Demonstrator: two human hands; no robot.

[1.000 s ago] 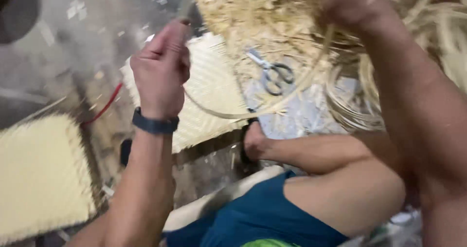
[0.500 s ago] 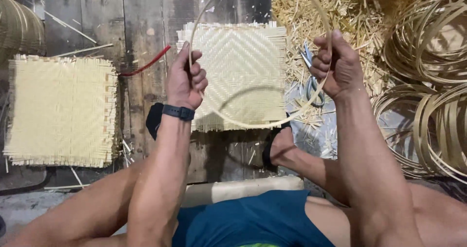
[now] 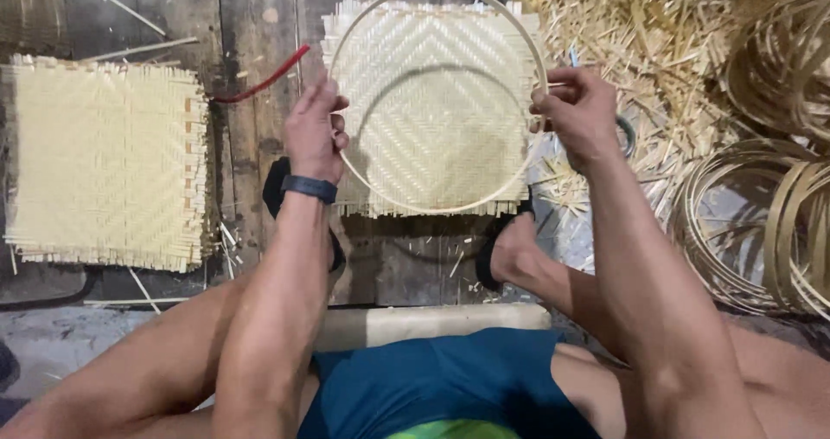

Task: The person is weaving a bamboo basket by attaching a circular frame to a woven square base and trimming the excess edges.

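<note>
Bamboo is everywhere on this plank floor [image 3: 259, 24]. Nearest, both bare feet in black sandals [image 3: 277, 188] rest at the near edge of a woven square mat [image 3: 432, 102]. Above it, the left hand [image 3: 313, 132] and right hand [image 3: 577, 115] each have their fingers clenched on opposite sides of a thin bamboo hoop [image 3: 437, 210], held over the mat. A second woven mat [image 3: 104, 162] lies toward the floor's left edge, a red strip [image 3: 264, 80] between them. Coiled hoops [image 3: 761, 223] and loose shavings [image 3: 657, 32] lie right.
</note>
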